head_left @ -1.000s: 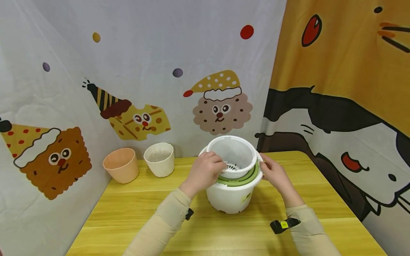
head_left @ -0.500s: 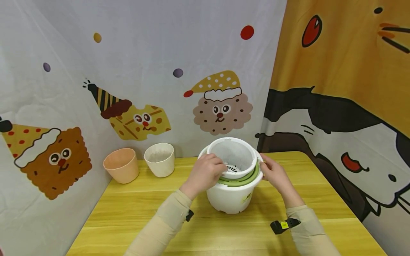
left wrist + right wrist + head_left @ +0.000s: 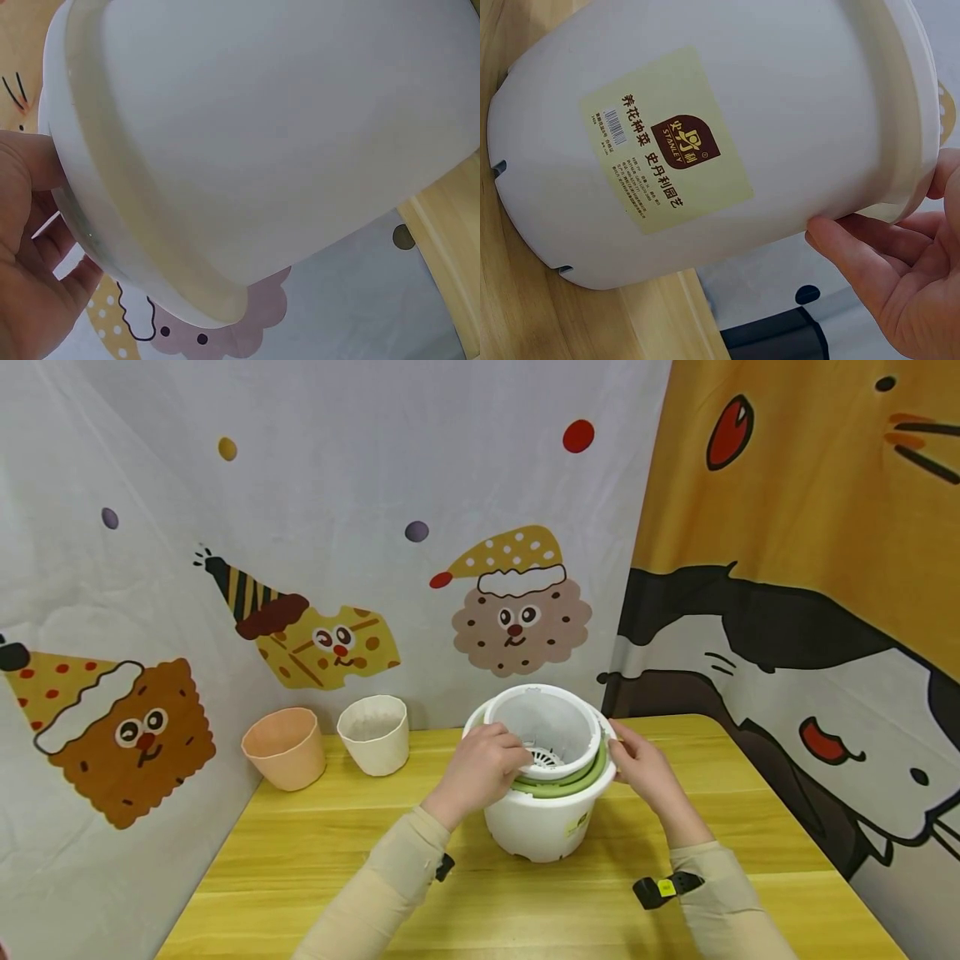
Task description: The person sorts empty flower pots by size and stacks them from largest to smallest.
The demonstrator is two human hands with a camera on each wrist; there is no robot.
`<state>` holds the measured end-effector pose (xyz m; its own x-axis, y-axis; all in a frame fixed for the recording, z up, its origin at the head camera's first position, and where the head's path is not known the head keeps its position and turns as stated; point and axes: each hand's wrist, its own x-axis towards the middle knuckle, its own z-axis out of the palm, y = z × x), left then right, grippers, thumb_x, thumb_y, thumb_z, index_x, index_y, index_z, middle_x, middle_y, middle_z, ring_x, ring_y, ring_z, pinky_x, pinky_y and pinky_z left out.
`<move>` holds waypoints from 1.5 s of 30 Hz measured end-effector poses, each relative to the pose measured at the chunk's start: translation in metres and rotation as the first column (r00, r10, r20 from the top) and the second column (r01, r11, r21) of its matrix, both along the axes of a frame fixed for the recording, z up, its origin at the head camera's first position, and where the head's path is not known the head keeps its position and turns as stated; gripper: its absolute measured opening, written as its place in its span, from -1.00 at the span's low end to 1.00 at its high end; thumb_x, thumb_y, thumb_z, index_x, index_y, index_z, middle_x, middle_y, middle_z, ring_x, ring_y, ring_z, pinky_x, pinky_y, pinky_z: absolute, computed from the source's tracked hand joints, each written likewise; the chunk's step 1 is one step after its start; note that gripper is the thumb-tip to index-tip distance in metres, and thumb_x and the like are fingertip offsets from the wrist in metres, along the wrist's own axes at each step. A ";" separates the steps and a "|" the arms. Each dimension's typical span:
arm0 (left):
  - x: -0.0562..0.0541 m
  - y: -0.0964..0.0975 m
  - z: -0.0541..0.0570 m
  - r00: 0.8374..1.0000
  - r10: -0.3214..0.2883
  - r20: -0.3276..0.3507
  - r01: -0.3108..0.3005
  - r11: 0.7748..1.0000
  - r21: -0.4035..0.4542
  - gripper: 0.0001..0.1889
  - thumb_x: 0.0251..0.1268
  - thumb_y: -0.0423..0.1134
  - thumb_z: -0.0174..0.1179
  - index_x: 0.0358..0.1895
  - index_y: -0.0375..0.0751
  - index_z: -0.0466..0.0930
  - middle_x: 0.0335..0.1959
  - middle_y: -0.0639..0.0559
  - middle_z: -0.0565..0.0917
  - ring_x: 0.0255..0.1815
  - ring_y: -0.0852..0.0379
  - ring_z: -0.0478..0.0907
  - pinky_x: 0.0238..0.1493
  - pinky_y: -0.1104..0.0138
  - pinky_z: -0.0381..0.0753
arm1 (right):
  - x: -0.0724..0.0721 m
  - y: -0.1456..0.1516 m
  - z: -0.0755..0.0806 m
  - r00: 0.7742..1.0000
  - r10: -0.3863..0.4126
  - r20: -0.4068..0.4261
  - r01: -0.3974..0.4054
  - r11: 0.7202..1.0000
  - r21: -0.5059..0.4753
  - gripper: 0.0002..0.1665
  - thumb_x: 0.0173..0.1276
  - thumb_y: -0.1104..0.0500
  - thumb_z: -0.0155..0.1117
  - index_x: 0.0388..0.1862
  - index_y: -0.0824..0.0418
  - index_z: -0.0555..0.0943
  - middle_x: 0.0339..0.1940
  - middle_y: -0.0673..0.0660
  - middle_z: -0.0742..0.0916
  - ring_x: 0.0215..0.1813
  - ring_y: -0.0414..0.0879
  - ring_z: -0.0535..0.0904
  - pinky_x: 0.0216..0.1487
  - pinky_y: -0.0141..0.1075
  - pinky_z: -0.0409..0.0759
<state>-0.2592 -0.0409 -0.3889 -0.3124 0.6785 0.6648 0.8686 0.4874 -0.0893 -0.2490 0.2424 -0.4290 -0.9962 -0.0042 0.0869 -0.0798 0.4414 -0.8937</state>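
Observation:
A large white flower pot [image 3: 536, 828] stands upright on the table. Green pot rims [image 3: 562, 788] show inside it, and a smaller white flower pot [image 3: 553, 715] with a slotted bottom sits nested above them, its rim raised. My left hand [image 3: 480, 770] pinches the near left rim of the small pot. The left wrist view has the left hand [image 3: 34, 247] at the rim end, its fingertips partly hidden. With thumb and fingers, my right hand [image 3: 647, 775] holds the large pot's rim on the right. The right wrist view shows a label [image 3: 667, 142] on the large pot's side.
Toward the back left of the wooden table [image 3: 330, 877] are a peach flower pot [image 3: 288, 764] and a cream flower pot [image 3: 378, 752], side by side. Behind the table hangs a cartoon-printed cloth [image 3: 337, 468].
The small white pot has sunk slightly into the stack, my left hand moving a little down with it. My right hand stays at the large pot's rim.

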 end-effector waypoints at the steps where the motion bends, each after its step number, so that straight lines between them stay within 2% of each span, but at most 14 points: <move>1: 0.000 0.000 0.000 1.000 0.000 0.000 0.000 1.000 0.001 -0.80 0.01 -0.47 0.40 -0.39 -0.02 0.76 -0.38 0.17 0.71 -0.25 0.11 0.57 -0.12 0.27 0.54 | 0.000 0.000 0.000 1.000 0.000 0.000 0.000 1.000 -0.001 -0.32 0.59 -0.04 -0.07 0.58 0.19 0.17 0.38 0.41 0.45 0.22 0.22 0.51 -0.03 -0.18 0.69; 9: 0.000 0.001 0.000 1.000 0.004 0.003 -0.004 1.000 0.005 -0.74 -0.01 -0.54 0.33 -0.41 -0.02 0.74 -0.39 0.17 0.70 -0.26 0.11 0.55 -0.10 0.26 0.53 | -0.001 0.000 0.001 1.000 -0.002 0.002 0.002 1.000 0.003 -0.32 0.59 -0.05 -0.07 0.58 0.19 0.18 0.38 0.40 0.45 0.22 0.21 0.51 -0.06 -0.23 0.69; 17: 0.000 0.000 -0.003 1.000 0.000 0.016 0.000 1.000 0.014 -0.78 0.00 -0.49 0.41 -0.35 -0.06 0.77 -0.39 0.13 0.72 -0.27 0.12 0.57 -0.16 0.29 0.56 | -0.001 -0.001 0.000 1.000 -0.002 0.009 0.002 1.000 0.008 -0.32 0.59 -0.05 -0.08 0.58 0.19 0.17 0.38 0.40 0.45 0.23 0.21 0.51 -0.05 -0.22 0.69; 28: 0.002 -0.001 0.000 0.999 -0.015 0.038 0.014 1.000 0.014 -0.78 -0.05 -0.48 0.47 -0.32 -0.10 0.78 -0.36 0.11 0.74 -0.26 0.10 0.59 -0.13 0.28 0.58 | 0.000 -0.001 0.002 1.000 -0.002 0.015 0.002 1.000 0.001 -0.31 0.59 -0.07 -0.08 0.58 0.17 0.17 0.39 0.39 0.45 0.23 0.20 0.51 -0.05 -0.23 0.68; 36: 0.003 -0.002 0.001 0.998 -0.010 0.070 0.011 1.000 -0.017 -0.79 0.01 -0.44 0.47 -0.28 -0.10 0.80 -0.33 0.11 0.75 -0.24 0.11 0.61 -0.09 0.29 0.58 | 0.000 0.000 0.001 1.000 -0.001 0.013 0.001 1.000 0.004 -0.32 0.60 -0.06 -0.09 0.58 0.18 0.18 0.38 0.39 0.45 0.23 0.20 0.51 -0.05 -0.23 0.68; 45: 0.004 -0.002 0.000 0.997 0.006 0.071 -0.003 0.999 -0.037 -0.80 0.04 -0.41 0.46 -0.24 -0.10 0.79 -0.32 0.10 0.75 -0.24 0.12 0.61 -0.04 0.32 0.56 | -0.001 -0.001 0.001 1.000 -0.003 0.014 0.003 1.000 0.006 -0.32 0.59 -0.07 -0.09 0.58 0.17 0.18 0.38 0.39 0.45 0.23 0.20 0.51 -0.04 -0.22 0.68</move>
<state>-0.2553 -0.0430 -0.3885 -0.3608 0.7005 0.6157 0.8712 0.4889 -0.0457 -0.2497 0.2416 -0.4275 -0.9973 -0.0020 0.0729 -0.0661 0.4473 -0.8919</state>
